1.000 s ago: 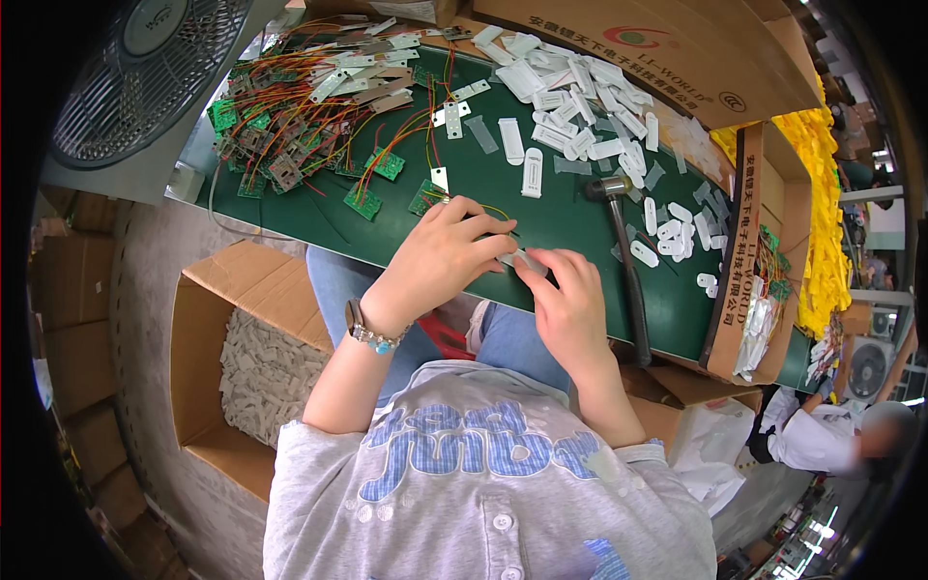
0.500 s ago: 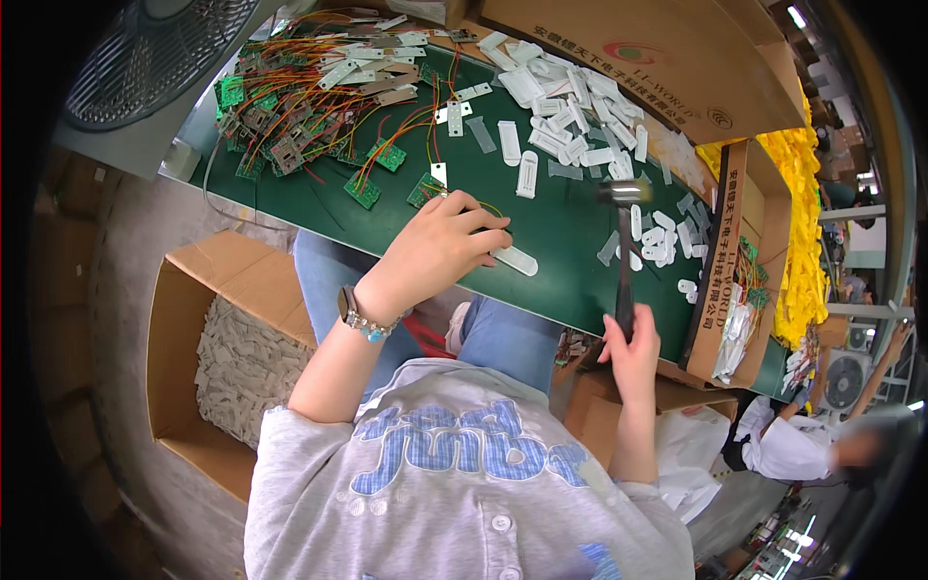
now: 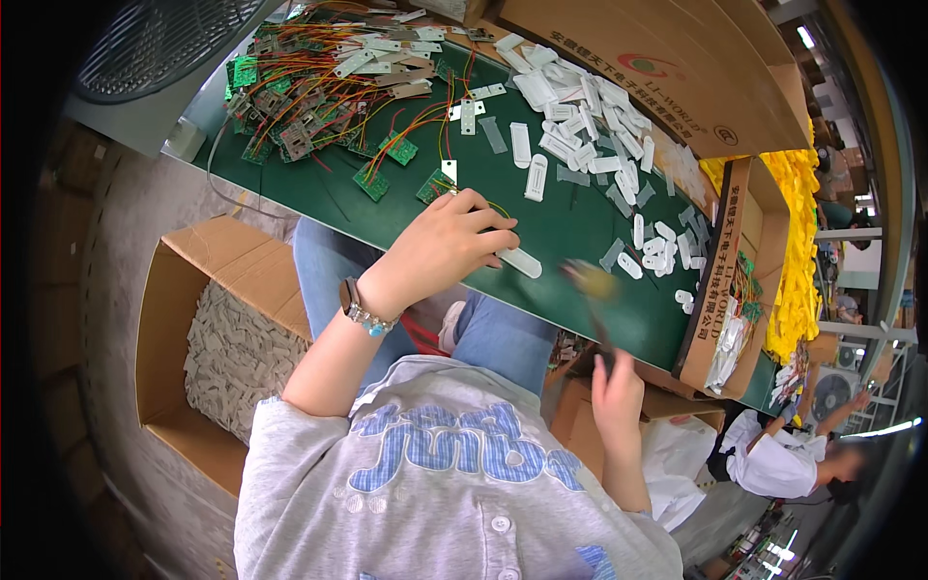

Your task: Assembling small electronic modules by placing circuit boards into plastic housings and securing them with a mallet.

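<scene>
Near the front edge of the green table, my left hand presses down with bent fingers on a long white plastic case. One rounded end of the case sticks out to the right, and the rest is hidden under the hand. A green circuit board with thin wires lies just beyond my knuckles. My right hand is closed round the dark handle of a hammer. The hammer's head is smeared by motion and hangs over the table, right of the white case and apart from it.
Wired circuit boards and metal plates form a heap at the far left. White plastic cases pile up at the back. An open carton stands at right; a carton of grey pieces sits on the floor, left. A fan stands upper left.
My right hand has come down slightly and turned, and the hammer's head has swung left and nearer, towards the white case. The left hand stays on the case.
</scene>
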The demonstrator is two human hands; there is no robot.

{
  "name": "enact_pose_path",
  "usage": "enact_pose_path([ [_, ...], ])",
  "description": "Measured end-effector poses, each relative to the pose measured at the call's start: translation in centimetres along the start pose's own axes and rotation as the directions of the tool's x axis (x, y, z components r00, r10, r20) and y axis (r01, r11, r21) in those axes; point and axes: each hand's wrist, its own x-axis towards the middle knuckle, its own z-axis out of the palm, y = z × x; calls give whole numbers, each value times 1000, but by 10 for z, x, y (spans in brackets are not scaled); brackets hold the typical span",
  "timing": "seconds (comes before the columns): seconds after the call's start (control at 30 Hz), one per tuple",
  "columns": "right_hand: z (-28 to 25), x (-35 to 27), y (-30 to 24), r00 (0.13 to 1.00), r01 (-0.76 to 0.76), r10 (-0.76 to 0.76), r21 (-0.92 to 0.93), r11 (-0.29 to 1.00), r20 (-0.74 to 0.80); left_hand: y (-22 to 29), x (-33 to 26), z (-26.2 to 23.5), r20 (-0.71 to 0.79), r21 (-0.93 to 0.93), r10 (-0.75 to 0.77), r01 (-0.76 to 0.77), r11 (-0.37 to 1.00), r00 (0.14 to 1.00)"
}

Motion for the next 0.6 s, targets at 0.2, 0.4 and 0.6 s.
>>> enact_pose_path([
  [0.2, 1, 0, -2, 993, -13, 22, -76, 997, 120, 1, 2, 1, -7, 2, 5, -5, 1000, 1000],
  [0.4, 6, 3, -2, 975, 120, -79, -191, 974, 209, 0, -1, 1, 13, -24, -14, 14, 1000, 1000],
  [0.6, 14, 10, -17, 999, -26, 25, 75, 997, 20, 3, 0, -3, 9, -144, -150, 150, 978, 989],
])
